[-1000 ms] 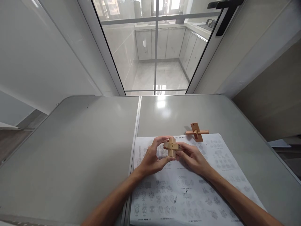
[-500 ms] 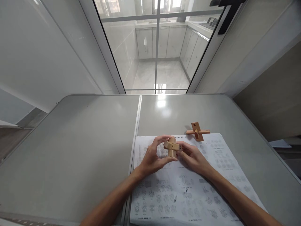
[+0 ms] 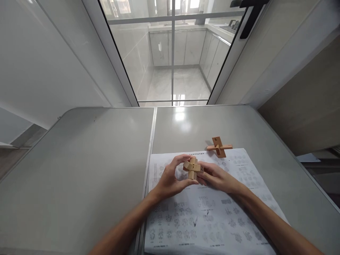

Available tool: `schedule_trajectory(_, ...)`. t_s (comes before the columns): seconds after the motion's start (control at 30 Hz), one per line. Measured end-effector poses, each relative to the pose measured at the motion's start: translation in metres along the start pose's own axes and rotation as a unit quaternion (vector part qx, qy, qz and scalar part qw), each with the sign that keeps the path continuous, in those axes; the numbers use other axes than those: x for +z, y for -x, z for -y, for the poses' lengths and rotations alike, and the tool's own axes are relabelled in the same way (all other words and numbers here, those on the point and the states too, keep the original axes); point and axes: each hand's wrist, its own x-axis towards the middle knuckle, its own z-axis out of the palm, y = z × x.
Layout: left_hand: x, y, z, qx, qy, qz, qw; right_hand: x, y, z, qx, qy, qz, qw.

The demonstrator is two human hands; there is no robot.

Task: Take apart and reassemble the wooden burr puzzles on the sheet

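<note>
A light wooden interlocking puzzle [image 3: 193, 166] is held above the printed sheet, its blocks crossing one another and a "2" marked on its right end. My left hand [image 3: 174, 177] grips it from the left, fingers at the top and thumb at the bottom. From the right, my right hand [image 3: 216, 177] pinches the end with the number; some of its fingertips are hidden behind the block. Beyond the hands, at the sheet's far edge, lies a darker reddish wooden puzzle [image 3: 218, 147], cross-shaped and also marked "2".
The large printed sheet [image 3: 183, 212] with rows of small diagrams lies under both hands. It rests on a grey table [image 3: 119, 148] with a metal seam [image 3: 152, 134] running front to back. A glass door [image 3: 172, 53] with a black handle [image 3: 249, 21] stands behind the table.
The view has shifted slightly, so the scene sits a little further left. Both hands keep hold of the wooden puzzle, which is tilted slightly differently.
</note>
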Motion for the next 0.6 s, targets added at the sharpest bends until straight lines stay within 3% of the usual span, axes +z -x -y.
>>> schedule_trajectory(0.2,0.0,0.0,0.002,0.028,-0.039,-0.008,0.999,0.012,-0.002,-0.006,-0.033,0.061,-0.103,0.992)
schedule_trajectory(0.4,-0.001,-0.003,-0.001,0.065,-0.048,-0.006,0.997,0.017,-0.002,-0.006,-0.069,0.115,-0.154,0.979)
schedule_trajectory(0.6,0.006,0.0,0.002,0.046,-0.053,-0.037,0.997,0.025,-0.001,-0.009,-0.09,0.142,-0.223,0.96)
